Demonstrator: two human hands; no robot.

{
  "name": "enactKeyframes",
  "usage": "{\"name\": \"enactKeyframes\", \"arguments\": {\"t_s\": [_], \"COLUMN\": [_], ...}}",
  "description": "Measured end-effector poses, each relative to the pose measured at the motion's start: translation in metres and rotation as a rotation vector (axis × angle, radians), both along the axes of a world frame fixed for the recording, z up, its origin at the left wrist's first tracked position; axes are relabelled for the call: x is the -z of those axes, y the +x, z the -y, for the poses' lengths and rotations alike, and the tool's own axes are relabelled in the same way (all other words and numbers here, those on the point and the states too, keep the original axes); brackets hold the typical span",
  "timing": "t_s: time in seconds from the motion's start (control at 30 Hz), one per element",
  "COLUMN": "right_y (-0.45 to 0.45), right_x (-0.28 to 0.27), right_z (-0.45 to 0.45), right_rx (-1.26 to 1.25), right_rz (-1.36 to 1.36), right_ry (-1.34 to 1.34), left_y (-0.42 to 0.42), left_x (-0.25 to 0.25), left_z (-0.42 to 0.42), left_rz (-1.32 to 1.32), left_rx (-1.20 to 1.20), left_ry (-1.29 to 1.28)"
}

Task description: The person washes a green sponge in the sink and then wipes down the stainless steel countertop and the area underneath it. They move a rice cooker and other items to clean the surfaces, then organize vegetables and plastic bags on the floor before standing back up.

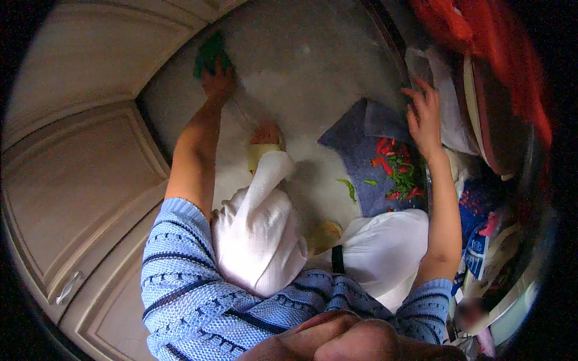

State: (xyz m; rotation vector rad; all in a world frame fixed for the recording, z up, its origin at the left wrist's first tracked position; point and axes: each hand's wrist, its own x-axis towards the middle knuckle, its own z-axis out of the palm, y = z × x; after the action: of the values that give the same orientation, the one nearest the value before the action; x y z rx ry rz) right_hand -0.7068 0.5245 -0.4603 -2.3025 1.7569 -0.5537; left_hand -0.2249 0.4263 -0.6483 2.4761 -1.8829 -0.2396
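Observation:
At the upper left, my left hand presses down on a green cloth on the floor, near the base of the cabinets. My right hand is raised at the right with its fingers spread, holding nothing, beside a pale plastic bag. Below and left of it, a grey-blue cloth is spread on the floor with red chili peppers and green ones in a loose pile. One green chili lies at the cloth's left edge.
Wooden cabinet doors line the left side. My foot in a yellowish slipper is on the floor between the hands. Red fabric hangs at the upper right. Below it are a dark round-edged object and a blue patterned bag or cloth.

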Motion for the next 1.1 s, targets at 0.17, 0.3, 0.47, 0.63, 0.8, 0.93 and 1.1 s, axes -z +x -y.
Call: {"name": "enactKeyframes", "arguments": {"t_s": [0.17, 0.3, 0.47, 0.63, 0.8, 0.93, 1.1], "right_y": [0.006, 0.008, 0.001, 0.028, 0.065, 0.085, 0.024], "right_x": [0.007, 0.014, 0.022, 0.026, 0.072, 0.110, 0.233], "right_z": [-0.005, 0.000, -0.002, 0.010, 0.059, 0.104, 0.100], "right_rx": [0.027, 0.037, 0.051, -0.075, -0.033, 0.248, 0.443], "right_rz": [-0.159, -0.217, -0.214, -0.145, 0.014, 0.112, 0.065], "right_ry": [0.086, 0.155, 0.090, 0.176, 0.172, 0.415, 0.366], "left_y": [0.002, -0.025, -0.159, -0.235, -0.282, -0.273, -0.262], "left_x": [0.020, 0.052, 0.008, 0.032, 0.024, 0.024, 0.042], "left_z": [0.015, 0.057, 0.124, 0.187, 0.199, 0.191, 0.144], "left_rz": [0.046, 0.304, -0.229, -0.217, -0.218, -0.167, -0.375], "left_rx": [-0.208, 0.359, 0.596, 0.761, 0.782, 0.740, 1.269], "left_ry": [-0.176, -0.184, -0.238, -0.224, -0.240, -0.310, -0.429]}}
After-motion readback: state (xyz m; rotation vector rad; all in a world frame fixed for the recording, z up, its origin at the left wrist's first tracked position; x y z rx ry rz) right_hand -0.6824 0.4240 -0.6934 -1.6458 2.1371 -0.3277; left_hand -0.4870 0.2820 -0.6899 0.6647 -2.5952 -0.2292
